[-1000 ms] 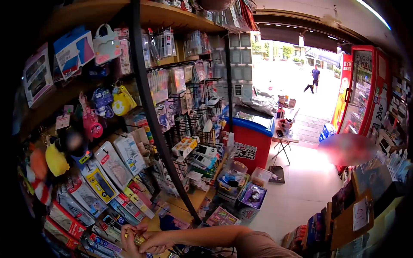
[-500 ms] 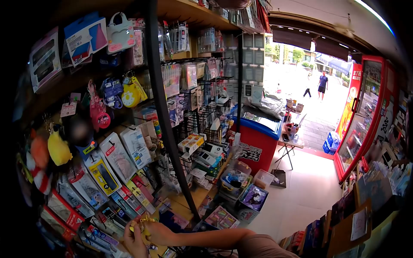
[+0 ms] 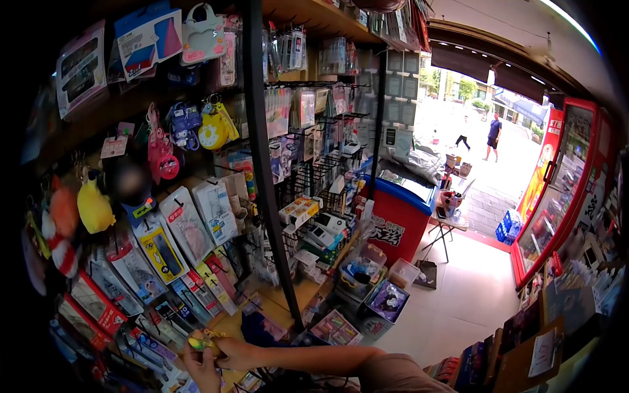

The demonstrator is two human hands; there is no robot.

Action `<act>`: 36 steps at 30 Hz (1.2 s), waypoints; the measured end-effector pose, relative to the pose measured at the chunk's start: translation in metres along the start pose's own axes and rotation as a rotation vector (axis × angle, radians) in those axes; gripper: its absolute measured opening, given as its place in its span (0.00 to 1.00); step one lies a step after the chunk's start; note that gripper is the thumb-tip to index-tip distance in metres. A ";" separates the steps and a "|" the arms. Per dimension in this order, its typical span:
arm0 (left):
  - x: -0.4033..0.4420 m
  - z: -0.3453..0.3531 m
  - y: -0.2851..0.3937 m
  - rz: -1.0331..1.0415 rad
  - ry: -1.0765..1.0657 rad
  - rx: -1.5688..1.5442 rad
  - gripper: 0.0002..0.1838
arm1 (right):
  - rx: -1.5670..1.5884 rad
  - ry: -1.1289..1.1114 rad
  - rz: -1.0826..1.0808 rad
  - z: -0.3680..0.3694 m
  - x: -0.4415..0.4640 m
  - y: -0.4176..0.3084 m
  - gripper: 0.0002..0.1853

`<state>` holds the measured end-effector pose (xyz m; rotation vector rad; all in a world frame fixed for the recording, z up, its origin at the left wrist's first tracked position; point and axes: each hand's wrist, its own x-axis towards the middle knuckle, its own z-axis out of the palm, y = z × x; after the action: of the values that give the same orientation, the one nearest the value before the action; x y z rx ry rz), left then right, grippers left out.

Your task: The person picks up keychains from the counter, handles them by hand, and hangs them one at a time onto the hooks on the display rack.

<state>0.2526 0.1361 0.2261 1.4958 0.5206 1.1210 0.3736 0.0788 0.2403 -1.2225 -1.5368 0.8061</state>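
At the bottom, left of centre, my left hand (image 3: 202, 368) and my right hand (image 3: 237, 354) are close together in front of the lower shelf. Between their fingers is a small yellow item (image 3: 202, 340) with a bit of green on it; its exact kind is too small to tell. My left thumb and fingers pinch it from the left. From the right, my right fingers close on it. Packaged goods (image 3: 189, 226) hang on hooks just above and behind the hands, and a yellow plush keychain (image 3: 95, 205) hangs further up to the left.
A black upright post (image 3: 265, 164) stands right of the hanging goods. Beyond it are a red and blue freezer (image 3: 393, 229), plastic bins (image 3: 386, 302) on the floor and a folding table (image 3: 451, 223). A red display fridge (image 3: 557, 190) flanks the doorway. Outside is a person (image 3: 493, 136).
The view has shifted, so shelves and post appear further right. My hands have turned the yellow item, which now shows more above the fingers. The person outside has changed position.
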 end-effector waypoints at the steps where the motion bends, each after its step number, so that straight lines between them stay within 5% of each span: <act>1: 0.000 -0.002 0.001 0.000 0.025 -0.018 0.23 | 0.021 -0.054 0.051 -0.003 -0.001 -0.005 0.15; 4: -0.001 -0.010 0.001 0.017 0.058 -0.035 0.22 | -0.055 -0.222 0.135 -0.010 0.000 -0.003 0.10; 14: -0.005 -0.007 0.004 0.067 -0.051 0.000 0.23 | 0.005 0.133 -0.060 -0.015 -0.011 -0.001 0.11; 16: -0.007 -0.007 0.015 -0.048 -0.066 0.011 0.25 | 0.171 0.095 0.039 -0.013 -0.014 0.007 0.13; 36: -0.006 -0.003 0.037 0.465 0.014 0.637 0.20 | 0.376 0.102 0.111 -0.012 -0.019 -0.014 0.18</act>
<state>0.2381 0.1231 0.2584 2.2445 0.5876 1.3963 0.3812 0.0560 0.2511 -1.0562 -1.1774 1.0361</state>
